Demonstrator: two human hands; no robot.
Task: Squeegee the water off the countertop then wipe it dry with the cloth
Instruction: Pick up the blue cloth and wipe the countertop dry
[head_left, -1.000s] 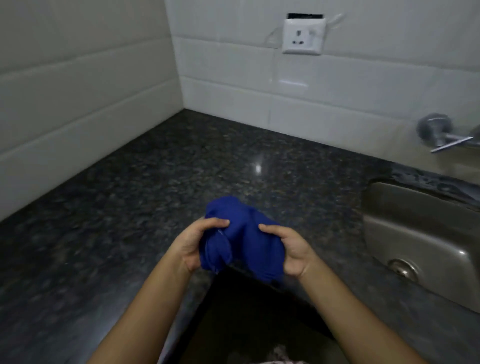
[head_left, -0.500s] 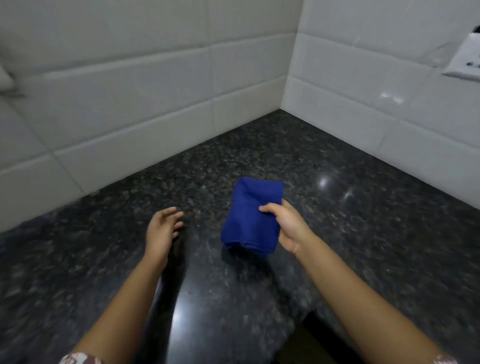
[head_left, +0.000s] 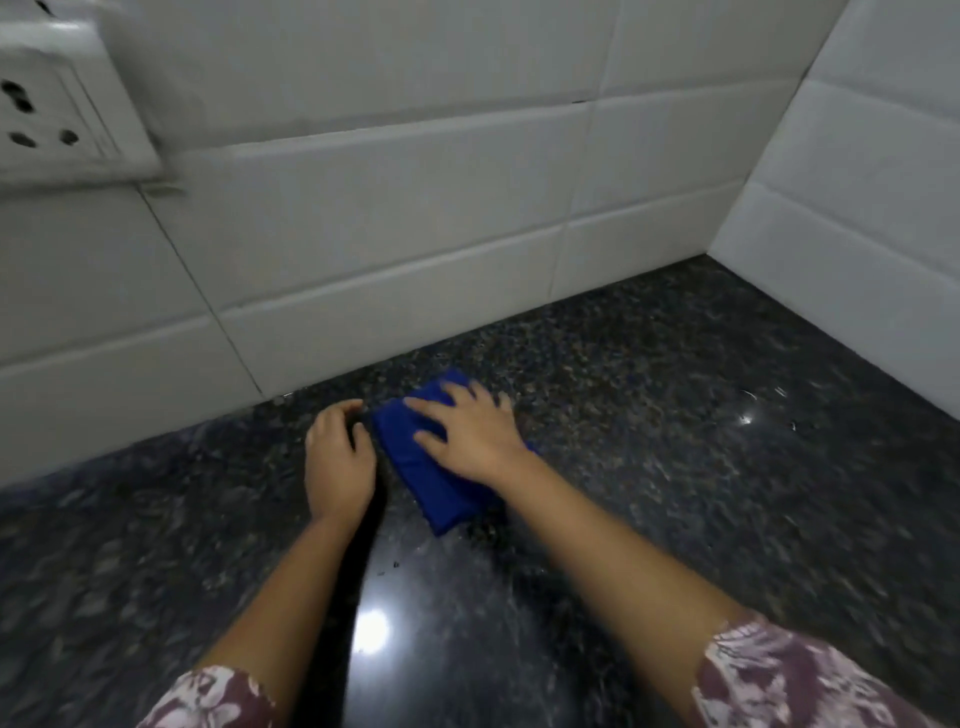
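Note:
A folded blue cloth (head_left: 415, 467) lies flat on the dark speckled granite countertop (head_left: 675, 467), close to the tiled back wall. My right hand (head_left: 467, 431) presses down on the cloth with its fingers spread over it. Just left of the cloth, my left hand (head_left: 337, 457) rests palm down on the stone, fingers loosely curled, holding nothing. A few small water drops (head_left: 748, 415) glint on the counter to the right. No squeegee is in view.
White tiled walls (head_left: 415, 234) meet in a corner at the right. A white wall socket (head_left: 57, 114) juts out at the upper left. A bright light reflection (head_left: 371, 629) shows on the counter between my forearms.
The view swung left, away from the sink. Both hands first held the cloth in the air; the left let go, and the right laid it flat on the counter near the wall.

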